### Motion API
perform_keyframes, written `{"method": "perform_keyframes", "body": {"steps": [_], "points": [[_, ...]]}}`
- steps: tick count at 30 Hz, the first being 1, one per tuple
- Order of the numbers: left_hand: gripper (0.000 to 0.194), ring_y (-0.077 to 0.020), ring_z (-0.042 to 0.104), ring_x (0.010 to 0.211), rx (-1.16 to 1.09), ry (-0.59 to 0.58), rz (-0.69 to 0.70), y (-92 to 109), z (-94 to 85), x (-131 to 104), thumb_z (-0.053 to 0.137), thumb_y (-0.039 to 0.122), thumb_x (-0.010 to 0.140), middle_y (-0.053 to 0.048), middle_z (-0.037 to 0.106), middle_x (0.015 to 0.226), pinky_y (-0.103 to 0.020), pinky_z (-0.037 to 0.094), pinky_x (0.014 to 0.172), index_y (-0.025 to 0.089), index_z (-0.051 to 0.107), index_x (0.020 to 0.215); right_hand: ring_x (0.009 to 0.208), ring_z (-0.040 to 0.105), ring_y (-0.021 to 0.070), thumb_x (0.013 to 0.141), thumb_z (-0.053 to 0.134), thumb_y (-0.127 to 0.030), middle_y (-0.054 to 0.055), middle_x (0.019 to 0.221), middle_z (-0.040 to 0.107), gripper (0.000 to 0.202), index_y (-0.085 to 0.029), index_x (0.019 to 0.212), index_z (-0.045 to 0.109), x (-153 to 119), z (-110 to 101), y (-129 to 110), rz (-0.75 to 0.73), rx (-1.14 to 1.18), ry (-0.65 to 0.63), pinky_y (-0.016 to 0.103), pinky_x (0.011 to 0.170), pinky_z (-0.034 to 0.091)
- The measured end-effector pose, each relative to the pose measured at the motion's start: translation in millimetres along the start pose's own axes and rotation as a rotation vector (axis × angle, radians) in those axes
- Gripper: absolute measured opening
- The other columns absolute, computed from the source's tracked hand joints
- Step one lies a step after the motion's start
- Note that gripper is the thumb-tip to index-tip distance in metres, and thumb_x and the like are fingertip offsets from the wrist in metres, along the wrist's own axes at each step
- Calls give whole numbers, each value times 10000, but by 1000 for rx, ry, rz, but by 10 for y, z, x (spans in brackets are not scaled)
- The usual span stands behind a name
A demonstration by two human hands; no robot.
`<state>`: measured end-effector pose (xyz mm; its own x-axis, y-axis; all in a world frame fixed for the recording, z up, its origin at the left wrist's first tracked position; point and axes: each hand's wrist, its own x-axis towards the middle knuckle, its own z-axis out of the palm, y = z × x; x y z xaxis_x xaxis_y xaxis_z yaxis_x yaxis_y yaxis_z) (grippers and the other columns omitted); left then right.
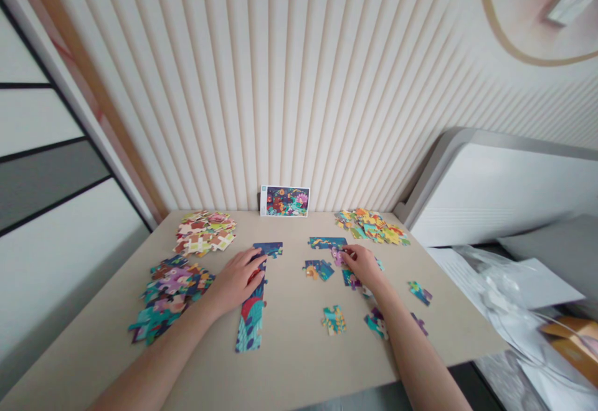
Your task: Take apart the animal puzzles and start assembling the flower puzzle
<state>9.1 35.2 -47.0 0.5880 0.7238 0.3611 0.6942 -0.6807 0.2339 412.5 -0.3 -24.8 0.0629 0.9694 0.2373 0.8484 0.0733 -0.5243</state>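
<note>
My left hand (pixel 238 279) lies with fingers spread over the upper part of a joined puzzle strip (pixel 251 321), which turns a corner at its top. My right hand (pixel 360 263) pinches a pink-purple puzzle piece (pixel 337 255) just under a joined blue strip (pixel 324 243). Two joined blue pieces (pixel 319 269) rest between the hands. Below them sits a teal and yellow cluster (pixel 334 320). Dark purple pieces (pixel 350 279) lie under and beside my right hand, partly covered by it.
A picture card (pixel 284 202) leans on the ribbed wall. Piles of pieces lie at back left (pixel 205 233), left (pixel 170 292) and back right (pixel 374 226). More pieces (pixel 420 292) lie right of my forearm. Papers and cables (pixel 509 292) lie beyond the table's right edge.
</note>
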Motion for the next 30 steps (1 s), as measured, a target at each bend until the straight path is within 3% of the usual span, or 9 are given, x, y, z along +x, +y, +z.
{"method": "perform_keyframes", "body": {"steps": [16, 22, 28, 30], "points": [[413, -296, 497, 1302, -34, 17, -13, 12, -7, -1, 462, 359, 985, -107, 546, 1404, -504, 421, 1114, 253, 588, 1364, 767, 624, 189, 942, 538, -481, 54, 912, 647, 358, -246, 1123, 738, -65, -2, -178, -77, -54, -48, 283, 730, 466], [410, -295, 499, 1300, -41, 23, -11, 10, -5, 1, 469, 355, 981, -104, 548, 1399, -501, 419, 1117, 256, 593, 1358, 858, 637, 208, 906, 603, -470, 65, 980, 632, 351, -240, 1137, 733, -60, 13, -135, -66, -38, -65, 297, 811, 476], [406, -291, 499, 1301, -32, 8, -21, 25, -14, 1, 463, 356, 984, -98, 541, 1403, -490, 418, 1120, 257, 592, 1356, 744, 614, 177, 869, 645, -458, 49, 918, 636, 267, -208, 918, 727, -47, 24, -59, -41, 22, -54, 287, 715, 468], [405, -289, 493, 1307, -28, 7, -18, 23, -15, 1, 460, 356, 987, -96, 539, 1406, -491, 414, 1124, 259, 588, 1359, 739, 608, 174, 854, 660, -458, 46, 923, 634, 273, -209, 943, 726, -49, 15, -34, -50, 34, -65, 288, 713, 467]]}}
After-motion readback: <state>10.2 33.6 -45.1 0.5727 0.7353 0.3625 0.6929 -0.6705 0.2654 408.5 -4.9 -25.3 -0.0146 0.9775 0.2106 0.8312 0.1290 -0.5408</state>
